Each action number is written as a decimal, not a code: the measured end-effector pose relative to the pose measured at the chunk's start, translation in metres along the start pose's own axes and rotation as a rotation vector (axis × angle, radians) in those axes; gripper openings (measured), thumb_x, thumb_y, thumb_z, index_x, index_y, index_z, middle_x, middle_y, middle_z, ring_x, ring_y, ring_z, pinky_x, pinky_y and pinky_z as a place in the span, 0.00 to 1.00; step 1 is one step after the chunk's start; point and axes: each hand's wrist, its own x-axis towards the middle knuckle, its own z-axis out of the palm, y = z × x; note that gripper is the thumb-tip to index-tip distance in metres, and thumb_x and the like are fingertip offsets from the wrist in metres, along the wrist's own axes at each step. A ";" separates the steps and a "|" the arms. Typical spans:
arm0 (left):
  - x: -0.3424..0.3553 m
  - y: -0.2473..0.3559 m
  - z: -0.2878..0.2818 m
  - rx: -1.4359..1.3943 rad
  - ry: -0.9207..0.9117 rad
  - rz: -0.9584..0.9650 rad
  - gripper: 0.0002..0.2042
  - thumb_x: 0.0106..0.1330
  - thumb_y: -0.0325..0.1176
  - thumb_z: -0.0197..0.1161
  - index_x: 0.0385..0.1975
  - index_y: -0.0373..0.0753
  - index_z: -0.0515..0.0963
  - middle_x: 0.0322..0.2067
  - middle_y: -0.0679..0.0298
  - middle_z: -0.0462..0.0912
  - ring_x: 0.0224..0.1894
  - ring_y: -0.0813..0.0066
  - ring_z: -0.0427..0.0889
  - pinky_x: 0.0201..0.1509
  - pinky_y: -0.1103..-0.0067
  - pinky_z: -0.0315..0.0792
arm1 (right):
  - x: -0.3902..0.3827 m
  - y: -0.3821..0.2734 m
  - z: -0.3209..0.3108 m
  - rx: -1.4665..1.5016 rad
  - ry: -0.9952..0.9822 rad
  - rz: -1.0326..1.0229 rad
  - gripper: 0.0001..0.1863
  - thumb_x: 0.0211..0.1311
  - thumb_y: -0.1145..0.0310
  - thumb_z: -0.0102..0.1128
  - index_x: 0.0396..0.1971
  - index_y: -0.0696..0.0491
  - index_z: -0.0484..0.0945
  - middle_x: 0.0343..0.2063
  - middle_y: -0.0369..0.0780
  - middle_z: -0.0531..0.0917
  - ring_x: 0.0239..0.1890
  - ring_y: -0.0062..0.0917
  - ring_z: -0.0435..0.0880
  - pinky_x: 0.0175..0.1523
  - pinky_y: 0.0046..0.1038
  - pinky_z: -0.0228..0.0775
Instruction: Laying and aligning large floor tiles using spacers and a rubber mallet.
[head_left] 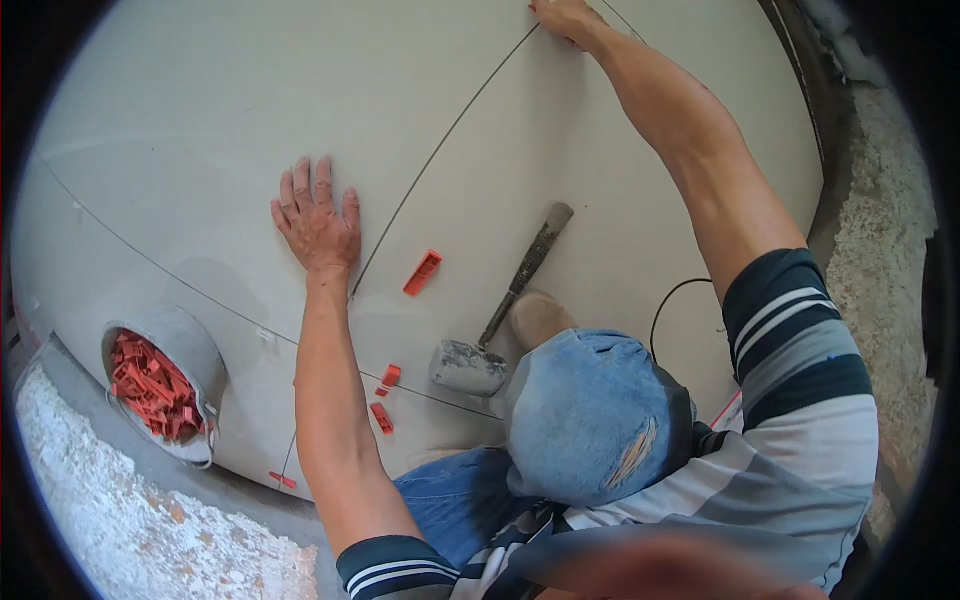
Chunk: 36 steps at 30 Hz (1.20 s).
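Note:
My left hand lies flat on a large pale tile, fingers spread, left of a joint line. My right hand is at the top edge on that joint, fingers curled at a small red piece, mostly hidden. A red wedge lies right of my left wrist. A grey-headed rubber mallet lies beside my bent knee. Smaller red pieces lie below the wedge, along another joint.
A grey bucket on its side holds several red wedges at left. A rough white strip borders the tiles at lower left, and rough concrete runs along the right. A dark curved cord or wire lies beside my knee.

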 end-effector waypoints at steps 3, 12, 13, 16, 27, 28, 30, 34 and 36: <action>0.003 0.007 -0.003 -0.003 -0.017 -0.038 0.27 0.62 0.49 0.53 0.63 0.54 0.63 0.66 0.68 0.59 0.69 0.64 0.52 0.70 0.58 0.42 | 0.026 -0.007 0.014 0.015 0.110 0.099 0.36 0.70 0.44 0.39 0.57 0.66 0.67 0.58 0.53 0.70 0.62 0.44 0.67 0.65 0.45 0.57; 0.008 0.010 -0.002 -0.124 -0.085 -0.059 0.32 0.57 0.54 0.56 0.63 0.54 0.64 0.65 0.67 0.58 0.70 0.62 0.51 0.70 0.54 0.39 | 0.122 0.024 0.028 -0.647 0.074 0.059 0.23 0.66 0.55 0.41 0.51 0.52 0.77 0.54 0.47 0.76 0.53 0.39 0.78 0.55 0.39 0.69; 0.005 0.002 -0.004 -0.127 -0.098 -0.057 0.33 0.56 0.55 0.57 0.63 0.54 0.64 0.65 0.67 0.58 0.69 0.61 0.50 0.70 0.53 0.39 | 0.114 0.023 0.039 -0.620 0.068 0.040 0.23 0.66 0.55 0.40 0.50 0.53 0.77 0.52 0.46 0.77 0.53 0.39 0.78 0.54 0.38 0.69; 0.007 0.003 -0.006 -0.188 -0.116 -0.061 0.33 0.55 0.56 0.58 0.62 0.54 0.64 0.65 0.68 0.58 0.69 0.62 0.51 0.69 0.52 0.39 | 0.125 0.031 0.034 -0.667 0.090 0.044 0.26 0.67 0.52 0.37 0.48 0.54 0.78 0.50 0.46 0.79 0.53 0.39 0.78 0.54 0.39 0.69; 0.002 -0.006 0.000 -0.151 -0.032 -0.033 0.34 0.52 0.59 0.60 0.60 0.54 0.67 0.63 0.68 0.61 0.68 0.61 0.53 0.68 0.49 0.40 | 0.062 -0.004 0.047 -0.339 0.145 0.036 0.34 0.69 0.44 0.42 0.45 0.66 0.74 0.48 0.53 0.77 0.52 0.42 0.75 0.57 0.44 0.64; 0.006 -0.001 0.001 -0.171 -0.004 -0.036 0.34 0.52 0.59 0.59 0.60 0.53 0.67 0.63 0.68 0.61 0.68 0.61 0.53 0.68 0.49 0.40 | 0.060 0.000 0.036 -0.343 0.202 -0.006 0.34 0.68 0.43 0.44 0.42 0.66 0.76 0.45 0.53 0.79 0.48 0.42 0.77 0.55 0.44 0.66; 0.006 0.004 0.006 -0.101 -0.050 -0.040 0.36 0.54 0.60 0.57 0.64 0.55 0.63 0.67 0.71 0.55 0.71 0.65 0.47 0.70 0.51 0.35 | 0.037 0.006 0.028 -0.217 0.211 -0.141 0.28 0.69 0.48 0.46 0.43 0.64 0.75 0.41 0.51 0.81 0.44 0.37 0.80 0.49 0.39 0.71; 0.031 0.015 -0.016 0.106 0.973 0.326 0.13 0.65 0.41 0.55 0.32 0.37 0.78 0.29 0.61 0.83 0.29 0.64 0.82 0.32 0.69 0.75 | 0.067 0.077 0.052 -0.274 0.327 -0.452 0.25 0.67 0.50 0.48 0.46 0.58 0.75 0.42 0.48 0.81 0.45 0.38 0.80 0.49 0.39 0.71; 0.006 0.010 -0.031 0.046 0.786 0.339 0.15 0.65 0.42 0.53 0.33 0.36 0.79 0.32 0.58 0.83 0.33 0.59 0.82 0.37 0.66 0.75 | 0.074 0.099 0.041 -0.365 0.441 -0.623 0.23 0.66 0.50 0.49 0.48 0.54 0.74 0.42 0.46 0.82 0.47 0.39 0.80 0.49 0.39 0.71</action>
